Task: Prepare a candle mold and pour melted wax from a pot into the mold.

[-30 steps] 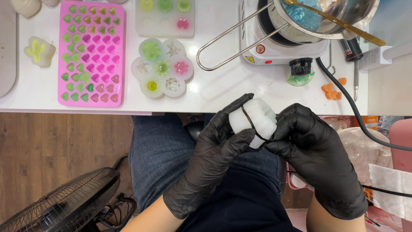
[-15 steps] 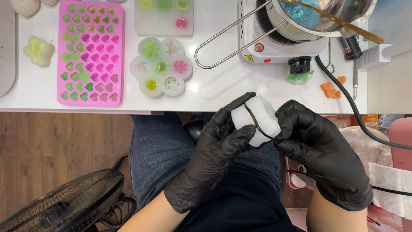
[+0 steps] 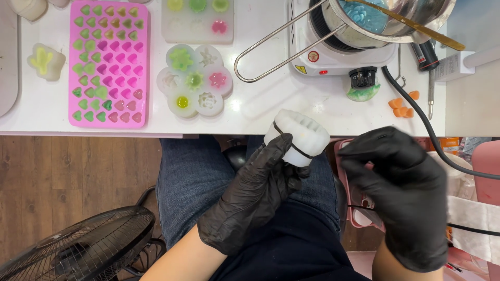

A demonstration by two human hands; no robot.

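White tabletop above; banded white mold [image 3: 298,136] is gripped by left hand [image 3: 255,192], tilted up-right; right hand [image 3: 403,192] loosely curled, empty, just beside it.

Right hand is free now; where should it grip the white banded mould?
Probably its bare right end, coming in from the right. The left hand already covers the lower left of the mould, and the black band crosses its middle, so fingers should close beside the band, not on it.

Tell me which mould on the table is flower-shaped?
The translucent round mould with six petal cavities, right of the pink tray; the pink and clear trays are rectangular.
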